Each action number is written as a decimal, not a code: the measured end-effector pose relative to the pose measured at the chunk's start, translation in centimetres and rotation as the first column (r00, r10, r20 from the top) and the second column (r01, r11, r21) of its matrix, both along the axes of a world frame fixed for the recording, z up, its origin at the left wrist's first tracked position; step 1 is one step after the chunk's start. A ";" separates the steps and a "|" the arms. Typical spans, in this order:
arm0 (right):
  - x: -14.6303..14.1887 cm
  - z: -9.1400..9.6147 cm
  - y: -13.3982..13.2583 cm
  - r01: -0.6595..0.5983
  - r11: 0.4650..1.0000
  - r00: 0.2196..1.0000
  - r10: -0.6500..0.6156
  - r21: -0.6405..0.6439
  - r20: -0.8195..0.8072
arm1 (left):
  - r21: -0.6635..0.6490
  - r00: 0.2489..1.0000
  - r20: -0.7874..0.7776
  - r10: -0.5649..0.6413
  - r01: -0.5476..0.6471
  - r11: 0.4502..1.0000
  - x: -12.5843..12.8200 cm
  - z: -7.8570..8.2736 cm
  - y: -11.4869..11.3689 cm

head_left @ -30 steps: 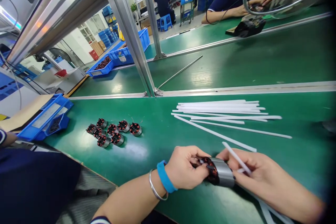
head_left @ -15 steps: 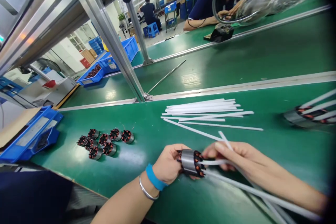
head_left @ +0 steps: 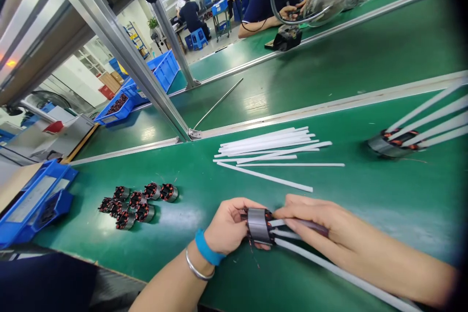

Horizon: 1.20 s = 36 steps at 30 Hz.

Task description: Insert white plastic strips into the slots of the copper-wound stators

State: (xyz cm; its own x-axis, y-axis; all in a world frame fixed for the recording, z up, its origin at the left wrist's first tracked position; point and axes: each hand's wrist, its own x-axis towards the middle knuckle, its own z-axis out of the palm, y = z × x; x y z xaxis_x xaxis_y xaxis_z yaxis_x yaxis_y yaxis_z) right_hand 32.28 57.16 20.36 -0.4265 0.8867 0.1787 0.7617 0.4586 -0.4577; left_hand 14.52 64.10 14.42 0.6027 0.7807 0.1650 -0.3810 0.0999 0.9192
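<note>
My left hand [head_left: 229,226] is closed around a motor stator [head_left: 257,225], a grey metal ring with black ends and copper windings. Several white strips [head_left: 310,253] stick out of its right end. Close to that end, my right hand [head_left: 314,224] pinches one white strip where it enters the stator. A dark, slim handle-like piece shows under the right fingers, mostly covered. Thin wire ends dangle below the stator. Beyond the hands lies a loose pile of white strips [head_left: 266,144].
Several stators [head_left: 137,200] stand grouped on the left of the green bench. Another stator [head_left: 387,144] with white strips lies at right. Blue bins [head_left: 44,200] are at far left. A metal post [head_left: 135,58] rises behind; a co-worker's arm [head_left: 256,27] rests across the bench.
My right hand has drawn the strip tips closer to the stator, and its fingers now press near the end. The view has shifted slightly, bringing the right-hand stator further into sight.
</note>
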 end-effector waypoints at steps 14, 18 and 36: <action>-0.3 -1.6 1.8 0.148 0.947 0.867 -0.263 -0.286 -0.423 | 0.020 0.999 -0.026 0.031 -0.031 0.999 0.4 -0.6 -0.8; -0.2 -2.1 2.1 0.167 0.935 0.879 -0.285 -0.312 -0.383 | 0.310 0.985 -0.078 0.153 -0.122 0.943 0.5 -1.4 -1.0; 1.2 -2.3 1.9 -0.051 0.930 0.846 -0.154 -0.365 -0.511 | 0.303 0.998 0.025 0.055 -0.060 0.951 0.2 -1.5 -1.4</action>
